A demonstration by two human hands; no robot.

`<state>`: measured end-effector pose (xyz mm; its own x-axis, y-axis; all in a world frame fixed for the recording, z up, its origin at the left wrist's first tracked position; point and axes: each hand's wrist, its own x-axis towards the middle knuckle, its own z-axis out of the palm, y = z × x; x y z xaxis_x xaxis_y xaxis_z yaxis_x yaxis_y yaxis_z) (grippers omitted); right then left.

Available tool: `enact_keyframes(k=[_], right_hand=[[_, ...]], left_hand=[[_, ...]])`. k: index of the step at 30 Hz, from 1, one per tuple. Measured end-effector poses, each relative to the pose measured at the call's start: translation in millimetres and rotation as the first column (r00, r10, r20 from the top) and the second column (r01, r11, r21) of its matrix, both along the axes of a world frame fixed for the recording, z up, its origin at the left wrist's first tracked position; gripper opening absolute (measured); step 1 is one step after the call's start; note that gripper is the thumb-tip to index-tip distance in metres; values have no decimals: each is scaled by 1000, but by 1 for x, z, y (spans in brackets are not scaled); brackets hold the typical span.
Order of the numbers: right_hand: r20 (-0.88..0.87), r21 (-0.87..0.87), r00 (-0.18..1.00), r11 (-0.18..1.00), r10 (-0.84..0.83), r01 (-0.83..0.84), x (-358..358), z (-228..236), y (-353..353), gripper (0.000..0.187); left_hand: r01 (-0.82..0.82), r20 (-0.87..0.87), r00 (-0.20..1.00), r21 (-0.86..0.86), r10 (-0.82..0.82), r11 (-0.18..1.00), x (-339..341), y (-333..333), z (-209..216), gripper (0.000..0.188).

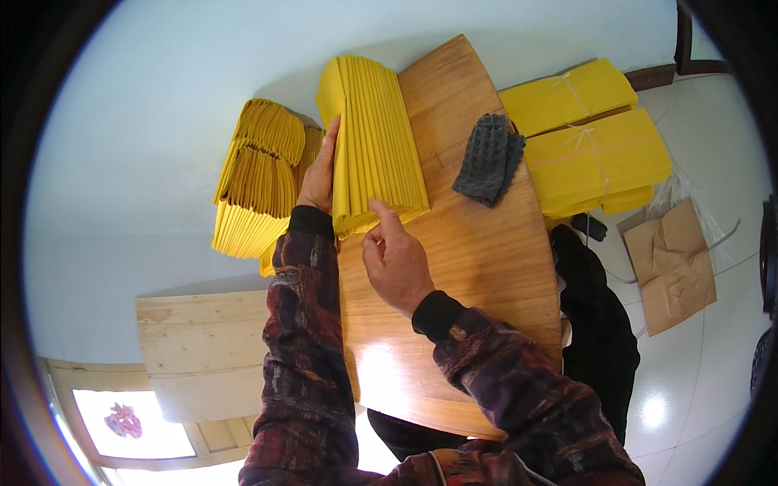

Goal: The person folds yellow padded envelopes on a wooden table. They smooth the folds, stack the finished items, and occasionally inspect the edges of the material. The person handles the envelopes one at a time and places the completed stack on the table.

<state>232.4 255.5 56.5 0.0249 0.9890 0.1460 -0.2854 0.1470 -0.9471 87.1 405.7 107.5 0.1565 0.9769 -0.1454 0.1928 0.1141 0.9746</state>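
A fanned stack of yellow paper sheets [377, 138] lies on a wooden board [478, 267]. My left hand [318, 180] lies flat against the stack's left edge, fingers stretched along it. My right hand [395, 259] sits at the stack's near edge, with its thumb touching the bottom of the sheets and the fingers loosely curled. Neither hand closes around anything.
A second pile of folded yellow paper [258, 178] lies left of the board. A dark grey knitted cloth [489, 159] rests on the board's right part. Tied yellow paper bundles [596, 146] and brown wrapping paper [671, 263] lie on the floor at right. A pale wooden plank [203, 340] sits lower left.
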Motion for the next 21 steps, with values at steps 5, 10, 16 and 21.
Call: enact_keyframes(k=[5, 10, 16, 21], right_hand=[[85, 102, 996, 995, 15, -23, -2, 1, -3, 51], [125, 163, 992, 986, 16, -37, -4, 2, -4, 54], [147, 189, 989, 981, 25, -52, -4, 3, -4, 55], [130, 73, 988, 993, 78, -88, 0, 4, -4, 54]], left_hand=[[43, -119, 992, 61, -36, 997, -7, 2, -1, 53], [28, -108, 994, 49, -22, 998, -11, 5, -3, 53], [-8, -113, 994, 29, 11, 1000, -7, 3, 0, 52], [-15, -99, 995, 23, 17, 1000, 0, 0, 1, 53]])
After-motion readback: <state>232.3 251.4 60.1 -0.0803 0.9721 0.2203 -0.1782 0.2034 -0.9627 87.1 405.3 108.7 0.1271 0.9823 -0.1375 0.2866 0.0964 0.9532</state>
